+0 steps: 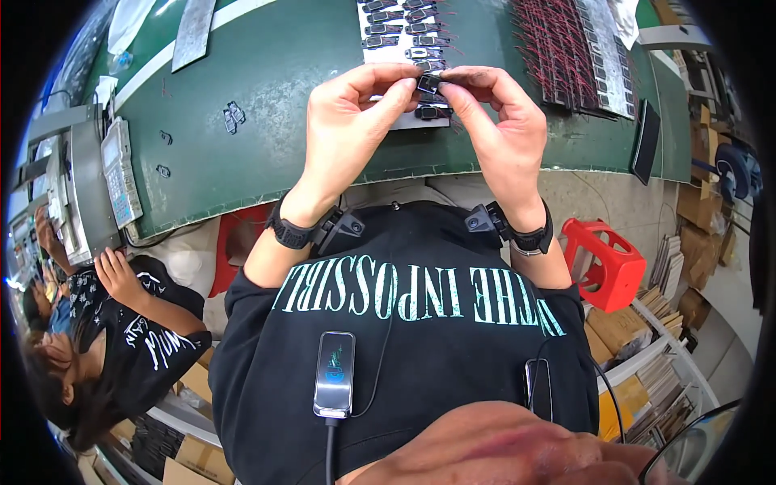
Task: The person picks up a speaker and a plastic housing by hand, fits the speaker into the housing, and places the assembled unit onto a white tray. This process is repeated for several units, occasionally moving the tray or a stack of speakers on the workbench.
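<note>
A small black rectangular part (429,83) with a silvery face is pinched between my two hands above the green table (267,153). The thumb and fingertips of my left hand (352,121) close on its left side. On its right side, the thumb and forefinger of my right hand (509,121) grip it. Dark smudges mark the right fingertips. Just beneath and beyond my hands lies a white board (394,55) bearing rows of similar black parts (381,40) with thin red and dark wires. My fingers hide some of these parts.
Metal strips (610,56) and dense rows of red-wired parts (550,48) lie at the right. A black panel (645,141) leans by the table edge. Loose black parts (234,117) and a keypad device (121,174) sit left, near a co-worker's hand (121,279). A red stool (606,263) stands right.
</note>
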Demonstrator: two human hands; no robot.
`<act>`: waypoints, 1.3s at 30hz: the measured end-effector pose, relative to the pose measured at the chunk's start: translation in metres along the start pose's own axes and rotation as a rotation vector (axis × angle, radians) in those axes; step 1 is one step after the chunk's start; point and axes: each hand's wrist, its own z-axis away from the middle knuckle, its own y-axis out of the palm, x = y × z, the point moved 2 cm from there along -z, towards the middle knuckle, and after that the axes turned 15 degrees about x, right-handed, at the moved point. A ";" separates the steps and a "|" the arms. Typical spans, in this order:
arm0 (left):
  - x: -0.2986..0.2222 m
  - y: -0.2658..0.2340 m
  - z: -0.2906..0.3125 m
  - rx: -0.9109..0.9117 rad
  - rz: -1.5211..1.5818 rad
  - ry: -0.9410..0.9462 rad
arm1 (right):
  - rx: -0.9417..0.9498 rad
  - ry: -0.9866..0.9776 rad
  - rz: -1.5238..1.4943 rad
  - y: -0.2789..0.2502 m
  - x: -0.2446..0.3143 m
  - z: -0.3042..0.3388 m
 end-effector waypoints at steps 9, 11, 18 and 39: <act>0.004 0.013 0.002 -0.055 0.006 0.056 | 0.012 0.046 0.068 -0.001 -0.003 0.003; 0.003 0.015 0.002 -0.056 0.009 0.060 | 0.002 0.049 0.057 -0.003 -0.002 0.002; -0.003 0.022 0.004 -0.046 0.020 0.077 | 0.112 0.155 -0.184 -0.011 0.002 0.002; -0.013 0.010 0.011 0.027 -0.091 0.008 | 0.269 0.114 -0.023 -0.011 0.020 0.006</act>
